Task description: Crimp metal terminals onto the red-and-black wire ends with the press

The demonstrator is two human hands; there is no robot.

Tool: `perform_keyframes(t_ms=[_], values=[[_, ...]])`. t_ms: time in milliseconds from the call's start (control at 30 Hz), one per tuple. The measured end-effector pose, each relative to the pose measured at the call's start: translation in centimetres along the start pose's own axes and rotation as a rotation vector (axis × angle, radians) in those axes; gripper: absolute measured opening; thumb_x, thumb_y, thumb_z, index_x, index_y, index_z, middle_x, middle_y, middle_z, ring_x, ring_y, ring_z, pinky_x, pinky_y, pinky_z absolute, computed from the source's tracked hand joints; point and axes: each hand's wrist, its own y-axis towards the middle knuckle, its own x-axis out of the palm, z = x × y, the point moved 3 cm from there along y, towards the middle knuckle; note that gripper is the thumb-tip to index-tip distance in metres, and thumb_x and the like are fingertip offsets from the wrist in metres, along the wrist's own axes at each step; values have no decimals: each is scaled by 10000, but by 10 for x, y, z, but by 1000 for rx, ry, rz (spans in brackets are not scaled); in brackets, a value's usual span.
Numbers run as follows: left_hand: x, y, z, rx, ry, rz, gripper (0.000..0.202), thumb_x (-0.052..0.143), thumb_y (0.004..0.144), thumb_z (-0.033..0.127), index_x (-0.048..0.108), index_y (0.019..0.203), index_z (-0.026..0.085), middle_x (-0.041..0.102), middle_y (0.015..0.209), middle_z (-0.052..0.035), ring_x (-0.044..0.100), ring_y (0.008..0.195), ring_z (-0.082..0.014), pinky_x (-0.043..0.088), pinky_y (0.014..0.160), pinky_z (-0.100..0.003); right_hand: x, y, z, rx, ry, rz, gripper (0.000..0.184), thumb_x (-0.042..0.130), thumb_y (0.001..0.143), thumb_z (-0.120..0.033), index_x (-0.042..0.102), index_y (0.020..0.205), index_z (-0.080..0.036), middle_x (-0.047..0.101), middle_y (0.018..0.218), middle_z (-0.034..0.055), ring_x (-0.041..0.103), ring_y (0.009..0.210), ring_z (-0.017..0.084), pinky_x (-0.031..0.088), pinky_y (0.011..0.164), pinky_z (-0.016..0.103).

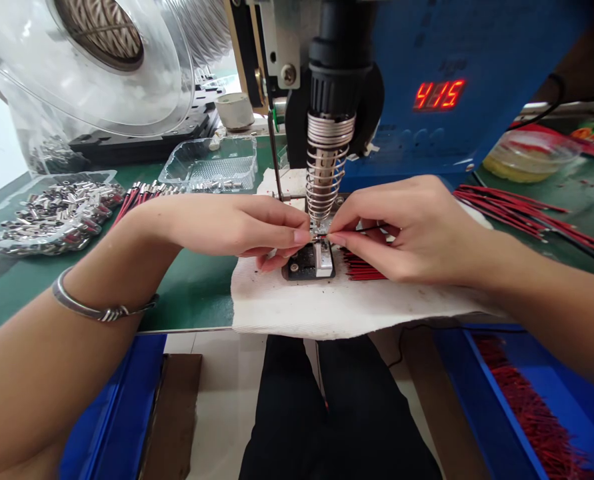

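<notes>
Under the soldering iron (325, 167) with its coiled spring guard, both hands meet over a small metal fixture (323, 260). My right hand (407, 230) pinches a red and black wire (374, 229), whose end reaches the fixture top. From the other side, my left hand (247, 227) is closed at the same spot; what sits between its fingertips is too small and covered to make out. Beneath my right hand, a bundle of red and black wires (361, 265) lies on a white cloth (287, 310).
A blue soldering machine (407, 147) reads 415. On the left stand a tray of metal connectors (61, 207), a clear plastic tray (211, 160) and a large spool (161, 80). More red wires (521, 210) lie right. Blue bins (497, 393) flank my legs below the table.
</notes>
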Motion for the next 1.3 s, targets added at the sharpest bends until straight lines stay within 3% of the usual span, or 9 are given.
perform_keyframes(t_ms=[433, 633, 933, 1167, 1300], values=[[1, -1, 1, -10, 17, 6, 369, 660, 1158, 323, 624, 801, 237, 629, 736, -12, 581, 688, -192, 523, 730, -284, 1, -1, 2, -43, 1, 1, 193, 690, 1154, -177, 814, 1024, -248, 859, 898, 12, 693, 682, 179, 526, 723, 336], [-1, -3, 0, 1, -26, -39, 296, 704, 1079, 246, 570, 816, 248, 588, 714, -1, 528, 653, -188, 474, 649, -278, 2, -3, 5, -32, -1, -5, 208, 687, 1167, -195, 849, 1046, -246, 868, 934, 15, 744, 747, 192, 534, 743, 339], [-1, -1, -2, 44, -26, -66, 299, 668, 1118, 204, 603, 829, 245, 624, 731, -1, 536, 655, -176, 477, 640, -256, 3, -4, 3, -42, -22, 48, 184, 712, 1131, -147, 820, 1017, -244, 865, 886, -1, 715, 671, 170, 543, 684, 328], [1, 0, 0, -4, -44, -49, 328, 585, 1156, 186, 590, 832, 241, 688, 779, -7, 568, 671, -165, 478, 659, -248, 3, -5, 3, -84, -61, 50, 172, 723, 1136, -147, 809, 1033, -254, 862, 865, -17, 729, 664, 158, 529, 624, 315], [1, 0, 4, -9, -24, -44, 331, 658, 1130, 202, 602, 806, 240, 669, 756, 0, 566, 666, -172, 499, 694, -261, 3, -5, 2, -95, -55, 69, 161, 734, 1126, -129, 814, 1038, -237, 870, 872, -8, 745, 672, 161, 540, 626, 310]])
